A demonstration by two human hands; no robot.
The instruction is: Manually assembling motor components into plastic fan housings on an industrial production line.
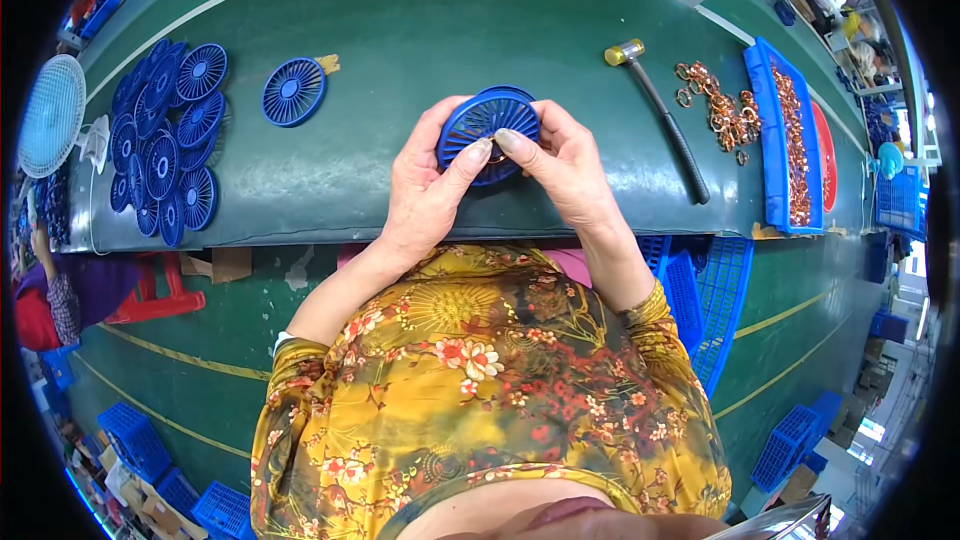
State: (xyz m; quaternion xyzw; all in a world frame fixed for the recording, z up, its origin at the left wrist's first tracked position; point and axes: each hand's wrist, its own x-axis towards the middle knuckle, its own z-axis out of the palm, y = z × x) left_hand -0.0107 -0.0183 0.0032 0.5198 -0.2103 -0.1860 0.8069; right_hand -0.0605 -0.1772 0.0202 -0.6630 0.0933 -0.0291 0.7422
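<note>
Between my two hands, just above the near part of the green table, is a round blue slatted grille (478, 118). My left hand (425, 180) grips its left edge, and my right hand (568, 165) grips its right edge. Both thumbs press on the near side of its face, where a bit of copper-coloured ring shows under the thumb tips. A second blue rim seems to show behind it; I cannot tell whether two pieces are stacked. Most of my other fingers are hidden underneath.
Many blue grilles (162, 162) pile up at the left, with a single grille (294, 92) nearer the middle. Rightward lie a hammer (660, 110), loose copper rings (725, 112) and a blue tray (770, 155) of rings. A white round fan (52, 115) stands far left, near another person's arm.
</note>
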